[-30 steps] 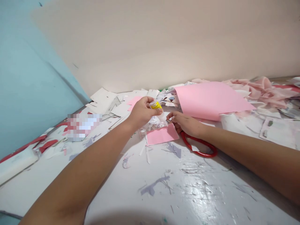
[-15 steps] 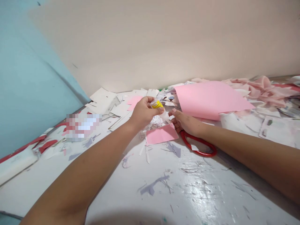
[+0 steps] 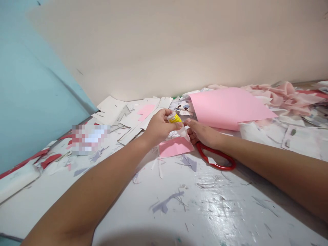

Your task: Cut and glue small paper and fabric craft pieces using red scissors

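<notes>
In my left hand (image 3: 164, 124) is a small whitish tube with a yellow label (image 3: 174, 118), gripped between thumb and fingers and tilted down to the right. My right hand (image 3: 200, 132) is closed, its fingertips curled right at the tube's lower end; what they pinch, if anything, is hidden. Below both hands lies a small pink paper piece (image 3: 176, 147) with white shreds behind it. Red-handled scissors (image 3: 217, 160) rest on the table under my right wrist, their blades out of sight.
A large pink sheet (image 3: 228, 109) lies curled behind my right hand. White card offcuts (image 3: 112, 109) pile up at the back left, and crumpled pinkish scraps (image 3: 287, 97) at the back right. Grey paper slivers (image 3: 164, 205) litter the white table (image 3: 133, 218). A pale wall rises behind.
My left hand has brought the tube slightly right and down, closer to the fingertips of my right hand. The right hand has barely moved.
</notes>
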Demonstrator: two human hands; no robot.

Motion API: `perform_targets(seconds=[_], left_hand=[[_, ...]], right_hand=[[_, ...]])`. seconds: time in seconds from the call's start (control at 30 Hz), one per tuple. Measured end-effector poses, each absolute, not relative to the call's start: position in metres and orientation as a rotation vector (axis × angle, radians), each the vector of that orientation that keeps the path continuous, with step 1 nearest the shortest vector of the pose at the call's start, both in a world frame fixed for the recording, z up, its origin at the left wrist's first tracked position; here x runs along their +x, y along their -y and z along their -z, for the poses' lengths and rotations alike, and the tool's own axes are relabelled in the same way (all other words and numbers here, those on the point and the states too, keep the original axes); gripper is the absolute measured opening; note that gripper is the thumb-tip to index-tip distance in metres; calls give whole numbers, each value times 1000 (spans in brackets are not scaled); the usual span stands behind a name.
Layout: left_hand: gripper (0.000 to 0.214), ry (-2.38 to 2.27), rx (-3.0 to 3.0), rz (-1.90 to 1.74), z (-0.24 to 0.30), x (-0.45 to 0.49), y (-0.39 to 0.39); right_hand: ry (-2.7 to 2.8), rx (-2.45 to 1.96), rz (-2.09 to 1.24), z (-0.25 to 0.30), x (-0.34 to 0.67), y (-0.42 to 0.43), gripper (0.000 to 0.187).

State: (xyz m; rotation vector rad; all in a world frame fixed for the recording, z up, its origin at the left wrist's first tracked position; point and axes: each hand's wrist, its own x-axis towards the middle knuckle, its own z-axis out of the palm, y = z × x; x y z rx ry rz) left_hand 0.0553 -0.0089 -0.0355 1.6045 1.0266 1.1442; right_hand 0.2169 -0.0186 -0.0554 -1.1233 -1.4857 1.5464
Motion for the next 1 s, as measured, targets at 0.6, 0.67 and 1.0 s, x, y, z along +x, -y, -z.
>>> perform_targets(seconds=[0.6,0.67,1.0], left_hand=[[41,-1053,1560,-1077,36,58,14],[41,-1052,1568,-1073,36,59,14],[38,-1012,1598,-1019,33,57,15]], right_hand=[[1557,-1102,-1506,62,219,14,34],[1586,-1108,-1471,63,220,13,34],[1626,-1118,-1408,67,223,9,37]])
